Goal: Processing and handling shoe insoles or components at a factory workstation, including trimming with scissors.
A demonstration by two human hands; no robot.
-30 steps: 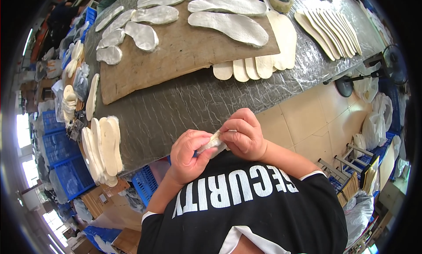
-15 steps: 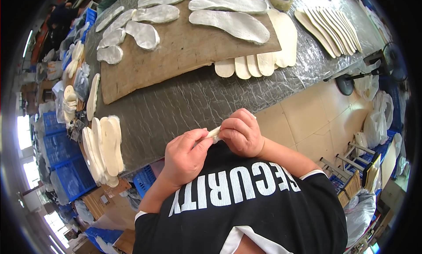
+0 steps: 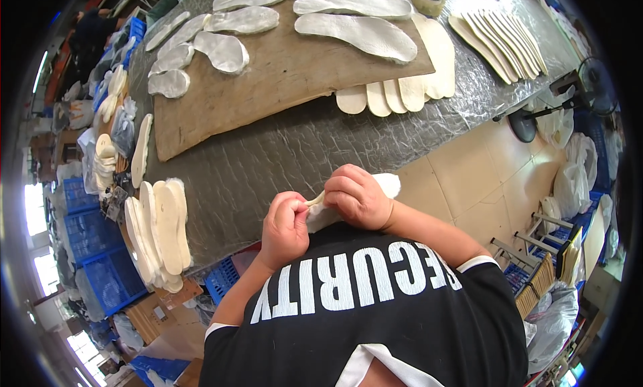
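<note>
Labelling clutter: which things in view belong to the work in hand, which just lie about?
Belongs:
white insole, held by left hand and right hand
likely, similar insoles on brown board

Apparently lying about:
tape roll
blue crates
plastic bags

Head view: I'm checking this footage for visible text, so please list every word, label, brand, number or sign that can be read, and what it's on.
Black shirt: one line of large white capitals, upside down in this view; legible, but I don't copy out printed wording.
Cardboard box: small pale label, too small to read.
White insole in the hands: no text visible.
</note>
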